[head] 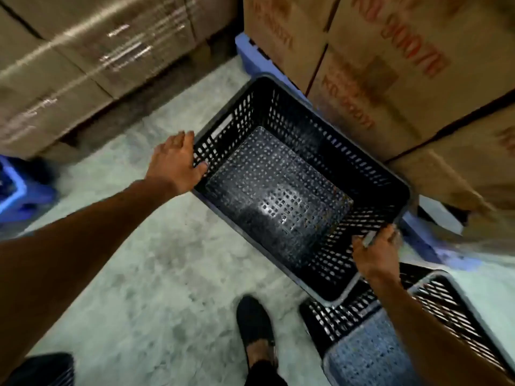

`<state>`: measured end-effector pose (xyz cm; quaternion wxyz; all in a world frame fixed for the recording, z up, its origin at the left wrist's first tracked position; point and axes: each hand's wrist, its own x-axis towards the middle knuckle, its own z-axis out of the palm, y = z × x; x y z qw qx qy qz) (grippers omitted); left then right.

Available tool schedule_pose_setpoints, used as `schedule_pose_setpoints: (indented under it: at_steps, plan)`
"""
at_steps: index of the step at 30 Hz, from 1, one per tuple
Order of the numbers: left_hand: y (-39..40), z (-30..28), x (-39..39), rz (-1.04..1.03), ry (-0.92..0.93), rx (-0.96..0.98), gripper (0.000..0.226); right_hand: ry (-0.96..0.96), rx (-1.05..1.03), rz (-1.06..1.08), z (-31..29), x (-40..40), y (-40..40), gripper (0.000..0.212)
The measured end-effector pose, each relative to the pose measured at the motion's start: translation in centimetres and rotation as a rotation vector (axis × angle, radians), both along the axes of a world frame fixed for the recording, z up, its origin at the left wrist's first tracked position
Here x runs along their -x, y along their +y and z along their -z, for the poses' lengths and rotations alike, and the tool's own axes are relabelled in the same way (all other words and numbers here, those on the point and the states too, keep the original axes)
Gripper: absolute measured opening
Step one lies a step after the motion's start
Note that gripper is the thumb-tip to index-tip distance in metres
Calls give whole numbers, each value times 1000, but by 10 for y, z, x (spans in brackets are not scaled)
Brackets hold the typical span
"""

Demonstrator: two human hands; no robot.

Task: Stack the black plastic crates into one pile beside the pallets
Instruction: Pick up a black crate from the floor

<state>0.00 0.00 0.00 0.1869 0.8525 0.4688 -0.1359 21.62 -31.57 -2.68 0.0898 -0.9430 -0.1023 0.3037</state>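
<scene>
Spanning both hands, left [174, 162] and right [376, 252], the crate [278, 190] (rim touched).

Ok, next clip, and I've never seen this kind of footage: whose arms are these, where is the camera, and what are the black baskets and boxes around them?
There is no machine here. The single picture comes from a wide-angle camera worn on a person's head, looking down, so the two bare arms are the wearer's own. The left hand has its grip on one end rim of a black plastic crate, and the right hand holds the opposite end. The crate is empty. A second black crate sits lower right, partly under the first. All around stand cardboard boxes on blue pallets, over a concrete floor. The dark shape at the bottom is the person's shoe.
</scene>
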Motion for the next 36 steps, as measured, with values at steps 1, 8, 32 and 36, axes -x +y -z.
schedule_pose_setpoints:
  at_steps: [1, 8, 32, 36]
  plan:
    - [8, 21, -8, -14, -1, -7, 75, -27, -18, 51, 19, -2, 1, 84]
    - [34, 102, -48, -32, -31, -132, 58, -195, -141, 297, 80, -7, -7, 84]
    - [-114, 72, 337, -1031, 30, -108, 23, -147, -380, -540, 51, 151, 177, 69]
    - [-132, 78, 373, -1121, 54, -126, 24, -123, -431, -666, 63, 186, 200, 64]
